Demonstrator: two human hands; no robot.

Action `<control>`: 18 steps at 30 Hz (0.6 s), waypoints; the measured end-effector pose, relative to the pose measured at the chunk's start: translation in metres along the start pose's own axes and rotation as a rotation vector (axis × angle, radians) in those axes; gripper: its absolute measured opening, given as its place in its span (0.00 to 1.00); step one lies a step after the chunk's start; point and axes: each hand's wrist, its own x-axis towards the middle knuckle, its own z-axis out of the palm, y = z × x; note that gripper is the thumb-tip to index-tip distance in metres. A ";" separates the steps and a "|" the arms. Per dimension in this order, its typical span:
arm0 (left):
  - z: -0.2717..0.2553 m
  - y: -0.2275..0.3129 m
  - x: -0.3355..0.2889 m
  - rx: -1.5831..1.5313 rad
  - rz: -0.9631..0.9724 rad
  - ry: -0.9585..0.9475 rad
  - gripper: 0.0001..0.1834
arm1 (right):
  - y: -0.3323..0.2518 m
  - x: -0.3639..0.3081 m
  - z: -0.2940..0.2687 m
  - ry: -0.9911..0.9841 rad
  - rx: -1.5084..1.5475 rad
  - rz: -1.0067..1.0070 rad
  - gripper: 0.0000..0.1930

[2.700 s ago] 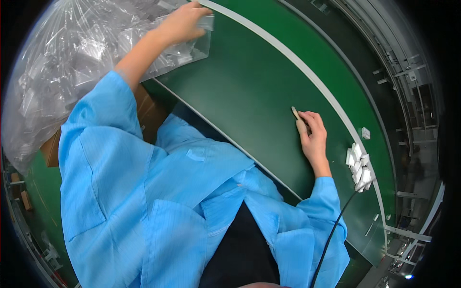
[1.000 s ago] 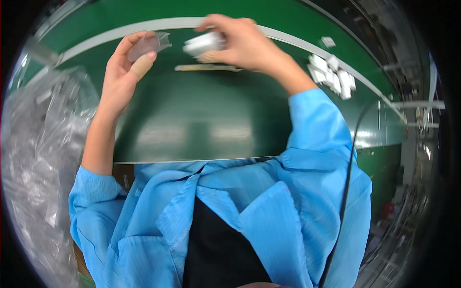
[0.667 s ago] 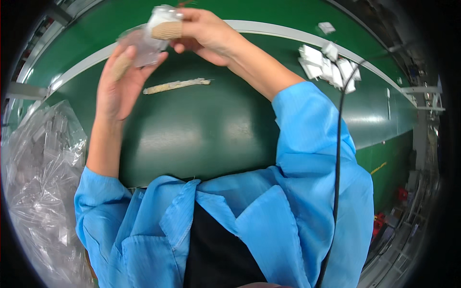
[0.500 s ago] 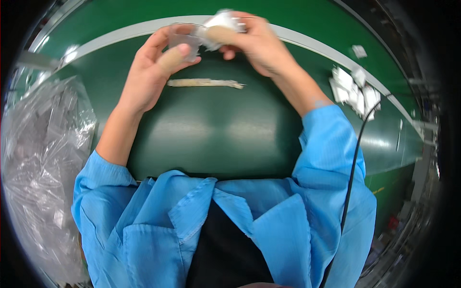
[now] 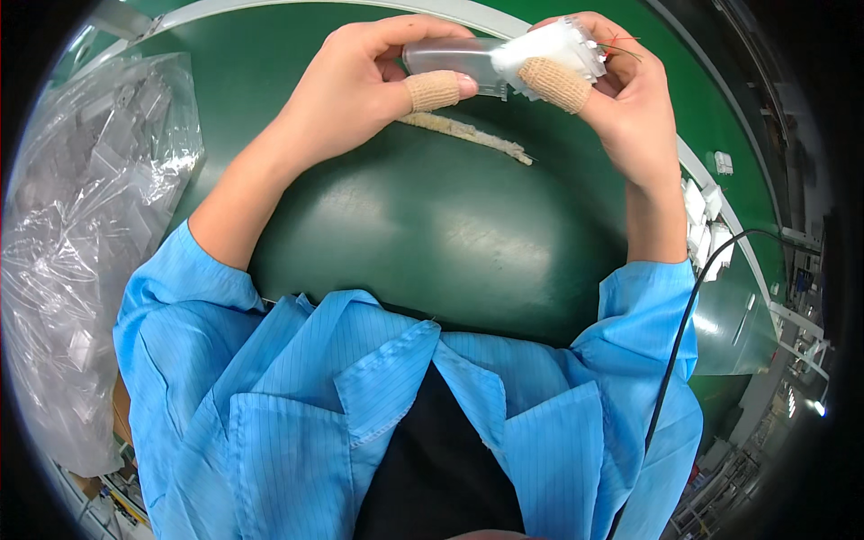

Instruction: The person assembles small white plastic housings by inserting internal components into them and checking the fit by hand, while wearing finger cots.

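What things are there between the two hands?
In the head view: a clear case in the left hand, a white block in the right hand, and a tan stick on the table.

Blue jacket, tan thumb sleeves

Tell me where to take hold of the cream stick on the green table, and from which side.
Likely best pinched across its visible middle, from the near side: the cream stick is long, narrow and lies slantwise, its right end looks rough, the left grip crowds its left end, and the clear sleeve is held beyond it.
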 end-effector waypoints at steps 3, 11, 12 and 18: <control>-0.004 0.006 0.003 0.099 -0.049 -0.104 0.18 | 0.010 -0.001 -0.005 0.008 0.017 0.061 0.19; -0.004 0.002 -0.001 -0.418 -0.327 -0.165 0.19 | 0.001 0.002 0.015 0.055 0.403 0.298 0.18; -0.003 0.001 -0.001 -0.421 -0.328 -0.166 0.19 | 0.015 0.001 0.011 0.087 0.303 0.195 0.19; 0.007 -0.013 -0.001 -0.292 -0.099 -0.066 0.18 | 0.041 -0.003 0.016 0.173 0.154 0.033 0.22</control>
